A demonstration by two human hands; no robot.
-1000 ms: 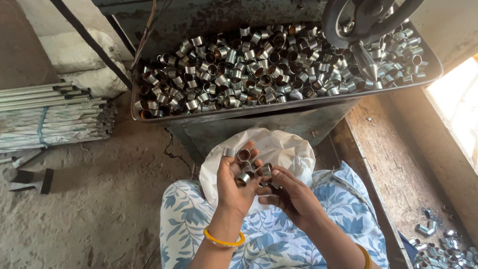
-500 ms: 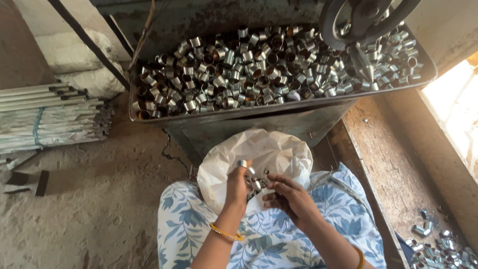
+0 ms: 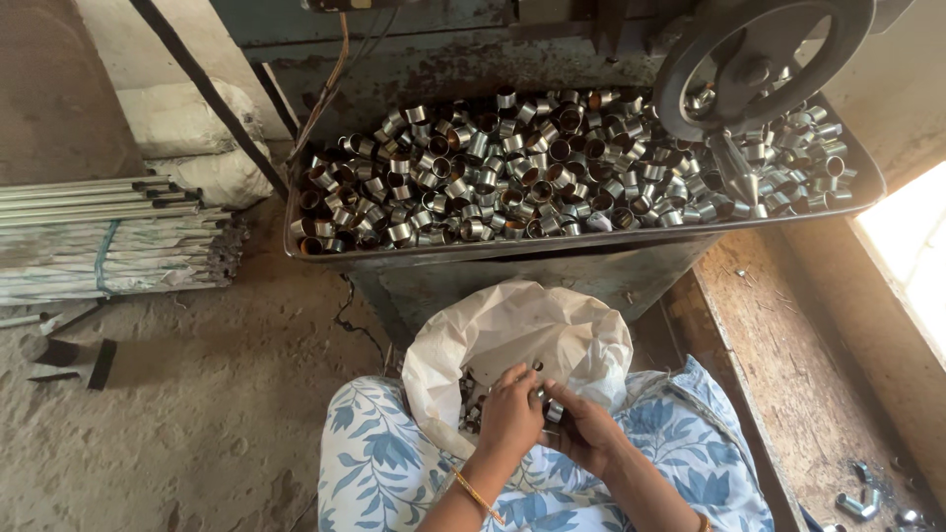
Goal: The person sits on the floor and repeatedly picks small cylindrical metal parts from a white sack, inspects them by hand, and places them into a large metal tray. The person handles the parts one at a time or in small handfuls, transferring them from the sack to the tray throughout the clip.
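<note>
One long dark metal tray point(image 3: 325, 246) holds short shiny steel rings point(image 3: 512, 177), heaped far too many to count, well over a hundred. One dark spoked handwheel point(image 3: 759, 59) stands over its right end. One white plastic sack point(image 3: 512, 330) lies open on the lap, with several more rings inside, the number hidden. Two hands work at its mouth: left hand point(image 3: 507, 419) and right hand point(image 3: 581, 433). One bundle of pale metal tubes point(image 3: 99, 197) lies on the floor, beside two stuffed white bags point(image 3: 187, 138).
</note>
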